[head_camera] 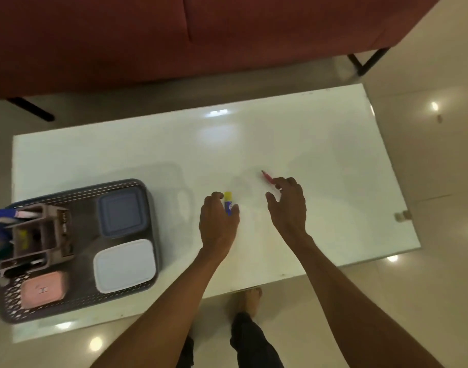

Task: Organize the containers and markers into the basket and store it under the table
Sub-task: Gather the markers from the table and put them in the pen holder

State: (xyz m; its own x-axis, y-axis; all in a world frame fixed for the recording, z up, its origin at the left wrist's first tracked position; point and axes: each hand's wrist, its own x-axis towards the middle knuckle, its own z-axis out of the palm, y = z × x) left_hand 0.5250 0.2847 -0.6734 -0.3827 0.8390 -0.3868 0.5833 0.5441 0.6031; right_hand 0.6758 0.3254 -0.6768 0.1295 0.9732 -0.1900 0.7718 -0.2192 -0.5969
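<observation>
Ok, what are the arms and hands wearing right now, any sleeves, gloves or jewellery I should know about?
Nothing on either. The left hand and right hand are ungloved, with no watch, band or ring that I can make out. The arms behind them are bare to the frame edge, no sleeves showing. Dark trousers show below.

Left hand point(218, 217), right hand point(290, 204), apparently curled

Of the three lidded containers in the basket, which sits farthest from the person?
The blue-grey container, in the basket's far right corner; the white container and pink container lie nearer.
</observation>
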